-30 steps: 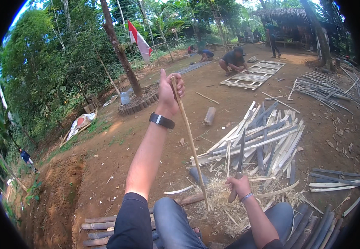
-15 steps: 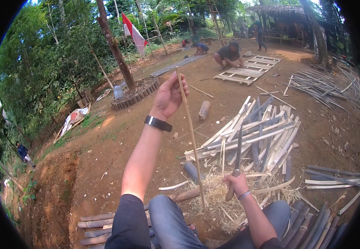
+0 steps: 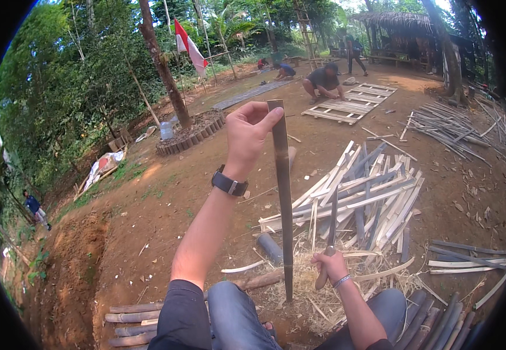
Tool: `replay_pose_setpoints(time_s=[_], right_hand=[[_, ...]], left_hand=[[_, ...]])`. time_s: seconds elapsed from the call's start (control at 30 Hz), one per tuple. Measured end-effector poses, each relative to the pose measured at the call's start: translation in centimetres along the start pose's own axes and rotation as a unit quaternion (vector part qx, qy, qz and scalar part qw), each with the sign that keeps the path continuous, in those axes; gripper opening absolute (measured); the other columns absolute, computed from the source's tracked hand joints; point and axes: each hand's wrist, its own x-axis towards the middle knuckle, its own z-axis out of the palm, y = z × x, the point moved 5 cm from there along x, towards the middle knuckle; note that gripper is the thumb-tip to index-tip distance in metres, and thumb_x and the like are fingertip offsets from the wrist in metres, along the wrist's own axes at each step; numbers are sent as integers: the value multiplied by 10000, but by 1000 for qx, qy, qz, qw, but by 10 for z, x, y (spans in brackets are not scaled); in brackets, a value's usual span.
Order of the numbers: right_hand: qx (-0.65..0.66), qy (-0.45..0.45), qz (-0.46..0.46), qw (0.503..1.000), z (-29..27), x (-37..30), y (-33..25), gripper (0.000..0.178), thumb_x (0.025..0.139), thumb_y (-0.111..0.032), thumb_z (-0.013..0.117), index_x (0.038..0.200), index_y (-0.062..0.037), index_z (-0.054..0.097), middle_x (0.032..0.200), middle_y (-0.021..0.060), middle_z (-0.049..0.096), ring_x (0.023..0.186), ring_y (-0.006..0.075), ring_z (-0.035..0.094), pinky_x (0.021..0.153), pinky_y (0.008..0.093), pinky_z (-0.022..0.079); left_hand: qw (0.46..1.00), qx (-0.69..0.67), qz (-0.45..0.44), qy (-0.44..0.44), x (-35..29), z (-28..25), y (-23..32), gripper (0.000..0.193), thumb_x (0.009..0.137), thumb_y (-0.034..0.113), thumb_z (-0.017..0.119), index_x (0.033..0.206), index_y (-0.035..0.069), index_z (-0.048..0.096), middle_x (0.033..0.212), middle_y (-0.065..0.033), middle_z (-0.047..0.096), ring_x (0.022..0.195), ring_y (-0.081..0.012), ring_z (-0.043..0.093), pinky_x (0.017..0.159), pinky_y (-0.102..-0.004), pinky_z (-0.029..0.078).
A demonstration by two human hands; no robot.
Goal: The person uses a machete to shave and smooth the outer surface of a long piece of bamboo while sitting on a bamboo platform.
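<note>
My left hand (image 3: 250,137) pinches the top end of a long bamboo strip (image 3: 283,198) between thumb and fingers. The strip stands nearly upright, its dark outer face showing, and its lower end reaches down to the ground between my knees. In my right hand (image 3: 330,265) is a long-bladed knife (image 3: 333,219), gripped by its wooden handle with the blade pointing up. The blade is apart from the strip, to its right. Pale shavings (image 3: 305,286) lie under both hands.
A heap of split bamboo strips (image 3: 369,192) lies ahead. Bamboo poles (image 3: 133,318) are at lower left, with more poles (image 3: 434,321) at lower right. A short bamboo piece (image 3: 270,248) lies near the shavings. Farther off, a person (image 3: 324,83) crouches beside a slatted bamboo panel (image 3: 358,102).
The bamboo strip has turned from its narrow edge to its broad dark face. My left hand has shifted slightly right and rotated. The knife has barely moved.
</note>
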Motion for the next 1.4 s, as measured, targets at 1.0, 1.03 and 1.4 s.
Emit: replay_pose_setpoints(time_s=[1.0, 1.03, 1.4], right_hand=[[-1, 14, 24, 1000, -3, -2, 3, 154, 770, -106, 675, 713, 23, 612, 679, 120, 662, 496, 133, 548, 465, 267, 445], [-6, 7, 28, 1000, -3, -2, 3, 138, 775, -107, 662, 756, 20, 609, 697, 119, 663, 519, 133, 548, 484, 269, 448], [9, -14, 38, 999, -2, 2, 9, 148, 782, -114, 661, 795, 17, 594, 714, 129, 669, 533, 127, 540, 494, 266, 441]], left_hand=[[936, -306, -140, -101, -15, 36, -2, 351, 968, 257, 433, 1122, -32, 560, 894, -88, 617, 782, -134, 539, 720, -259, 451], [917, -352, -150, -111, -15, 38, -3, 340, 965, 241, 440, 1127, -33, 559, 902, -86, 614, 783, -135, 543, 724, -262, 454], [943, -293, -139, -74, -12, 45, -15, 232, 924, 113, 567, 1132, 10, 566, 947, -72, 640, 853, -138, 621, 746, -277, 527]])
